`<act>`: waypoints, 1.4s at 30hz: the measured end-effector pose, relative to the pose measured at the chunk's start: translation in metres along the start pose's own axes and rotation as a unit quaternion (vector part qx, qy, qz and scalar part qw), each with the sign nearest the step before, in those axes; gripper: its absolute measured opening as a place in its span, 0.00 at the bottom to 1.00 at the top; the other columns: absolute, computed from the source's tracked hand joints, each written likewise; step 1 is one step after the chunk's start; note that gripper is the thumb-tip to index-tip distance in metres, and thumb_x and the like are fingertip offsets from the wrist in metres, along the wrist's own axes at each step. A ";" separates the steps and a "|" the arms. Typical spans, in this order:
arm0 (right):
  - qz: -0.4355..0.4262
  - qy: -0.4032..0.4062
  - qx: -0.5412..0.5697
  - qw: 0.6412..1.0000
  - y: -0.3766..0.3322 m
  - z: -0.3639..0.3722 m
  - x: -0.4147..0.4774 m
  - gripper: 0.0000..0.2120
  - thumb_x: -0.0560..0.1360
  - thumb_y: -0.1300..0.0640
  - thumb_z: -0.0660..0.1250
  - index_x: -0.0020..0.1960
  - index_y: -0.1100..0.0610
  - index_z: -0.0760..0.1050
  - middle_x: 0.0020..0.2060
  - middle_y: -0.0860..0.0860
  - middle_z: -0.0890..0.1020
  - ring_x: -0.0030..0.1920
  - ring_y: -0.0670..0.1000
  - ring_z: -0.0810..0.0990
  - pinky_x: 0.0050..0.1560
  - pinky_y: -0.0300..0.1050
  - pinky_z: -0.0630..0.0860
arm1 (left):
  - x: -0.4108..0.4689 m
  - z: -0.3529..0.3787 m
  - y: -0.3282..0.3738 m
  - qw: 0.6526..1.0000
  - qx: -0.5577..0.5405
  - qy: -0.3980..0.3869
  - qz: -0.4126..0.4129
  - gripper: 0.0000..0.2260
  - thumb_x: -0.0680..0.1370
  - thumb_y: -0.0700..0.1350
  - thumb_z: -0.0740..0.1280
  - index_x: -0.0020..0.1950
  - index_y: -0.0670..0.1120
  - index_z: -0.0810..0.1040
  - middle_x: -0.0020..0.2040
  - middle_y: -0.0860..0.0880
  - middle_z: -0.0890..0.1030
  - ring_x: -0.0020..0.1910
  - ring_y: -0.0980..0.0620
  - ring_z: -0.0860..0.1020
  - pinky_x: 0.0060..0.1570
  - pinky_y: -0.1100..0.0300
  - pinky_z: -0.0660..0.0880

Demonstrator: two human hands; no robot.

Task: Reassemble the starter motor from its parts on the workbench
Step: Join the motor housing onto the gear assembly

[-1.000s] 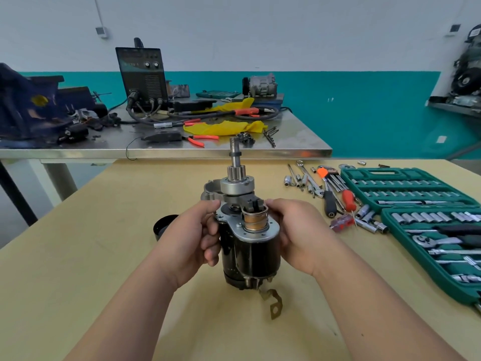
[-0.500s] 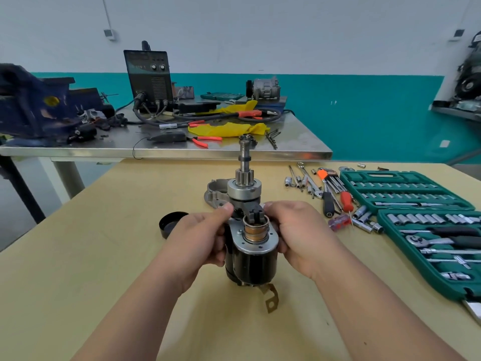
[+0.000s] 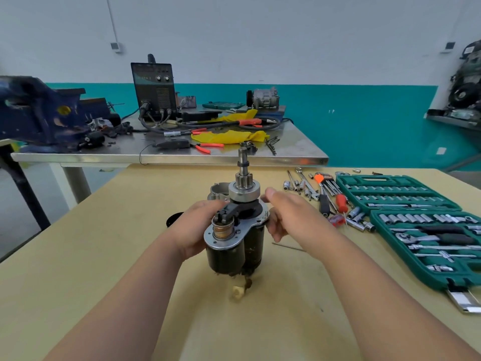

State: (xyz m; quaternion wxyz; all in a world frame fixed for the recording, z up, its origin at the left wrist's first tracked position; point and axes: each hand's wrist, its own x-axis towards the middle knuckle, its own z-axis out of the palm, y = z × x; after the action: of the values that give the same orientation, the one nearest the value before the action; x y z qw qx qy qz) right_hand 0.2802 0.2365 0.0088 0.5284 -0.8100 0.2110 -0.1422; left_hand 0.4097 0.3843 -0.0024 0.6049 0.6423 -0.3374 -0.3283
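- The wooden counter [image 3: 104, 269] shows bare wood across the lower left and lower centre of the frame. Its left edge runs on a slant from the lower left up toward the centre.
- A steel counter [image 3: 299, 155] crosses the upper middle of the frame along the wooden counter's far edge.
- On the right side two open green socket cases [image 3: 390, 188] lie on the wood. Loose tools [image 3: 325, 196] are spread between them and the motor.
- A thin metal rod [image 3: 287, 246] lies just right of the motor, below the right wrist. A black cap [image 3: 172, 220] sits at centre left, partly hidden behind the left hand. A grey housing [image 3: 216, 191] stands just behind the motor.
- The left hand [image 3: 192, 230] reaches in from the lower left. Its fingers wrap the left side of the starter motor [image 3: 226, 251] and grip it, with the thumb lying up by the black lever on the top plate.
- The right hand [image 3: 291, 217] comes in from the lower right. Its fingers are loose and apart beside the plate's right edge, and the thumb is raised just beside the silver drum. Whether it touches the motor cannot be told.
- The starter motor is at the centre of the frame, upright, with its long axis vertical. The pinion shaft [image 3: 243, 162] points up, and the two black cylinders hang side by side under the plate.
- The motor's lower end is blurred, so it cannot be told whether it rests on the counter.
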 end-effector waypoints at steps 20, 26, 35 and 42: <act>0.040 0.070 0.208 0.975 0.016 0.012 0.016 0.09 0.81 0.59 0.61 0.49 0.58 0.79 0.21 0.51 0.73 0.21 0.49 0.66 0.23 0.40 0.64 | -0.017 -0.007 -0.006 0.999 -0.033 0.030 0.027 0.23 0.76 0.68 0.55 0.54 0.58 0.84 0.52 0.57 0.85 0.53 0.56 0.82 0.49 0.60 0.73; 0.021 0.080 0.185 0.979 0.011 0.021 0.010 0.09 0.81 0.57 0.60 0.53 0.57 0.78 0.22 0.51 0.77 0.20 0.48 0.69 0.25 0.41 0.68 | -0.079 0.065 -0.022 0.909 0.109 0.361 0.177 0.15 0.70 0.63 0.64 0.38 0.52 0.77 0.27 0.57 0.76 0.24 0.62 0.72 0.28 0.69 0.70; 0.002 0.100 0.169 0.980 0.004 0.027 -0.002 0.08 0.80 0.58 0.61 0.47 0.60 0.76 0.23 0.48 0.78 0.21 0.47 0.73 0.26 0.39 0.71 | -0.013 0.074 -0.014 0.943 -0.132 0.301 -0.055 0.19 0.80 0.55 0.64 0.36 0.42 0.76 0.20 0.50 0.72 0.20 0.52 0.74 0.21 0.62 0.73; -0.013 0.166 0.014 0.986 0.012 0.016 0.010 0.07 0.74 0.47 0.68 0.46 0.49 0.74 0.39 0.44 0.79 0.38 0.42 0.77 0.34 0.40 0.67 | -0.005 0.067 -0.023 0.945 -0.208 0.251 -0.033 0.16 0.79 0.48 0.66 0.32 0.45 0.73 0.20 0.50 0.67 0.21 0.53 0.71 0.23 0.62 0.72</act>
State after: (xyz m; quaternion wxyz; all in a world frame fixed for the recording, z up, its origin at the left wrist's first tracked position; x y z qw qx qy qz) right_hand 0.2939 0.2402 -0.0086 0.4955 -0.7702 0.2831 -0.2849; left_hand 0.3520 0.3520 -0.0288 0.7791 0.5743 -0.0772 -0.2392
